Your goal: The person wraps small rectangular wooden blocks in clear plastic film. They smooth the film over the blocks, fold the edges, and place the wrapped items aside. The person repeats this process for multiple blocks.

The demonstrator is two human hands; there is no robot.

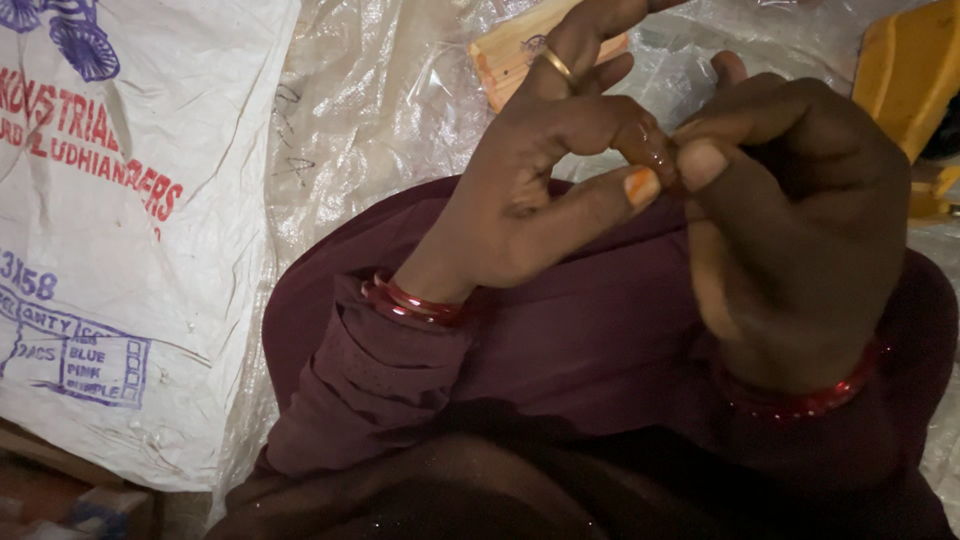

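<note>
Maroon cloth [590, 340] over the lap, both hands raised above it.

White woven sack [120, 250] with printed marks lies to one side, clear plastic sheet [380, 110] beyond it. Left hand [530, 190], wearing a gold ring [556, 66] and red bangles [410, 303], meets the right hand [790, 220]; fingertips of both are pinched together on a small glossy amber bead [655, 152].
</note>
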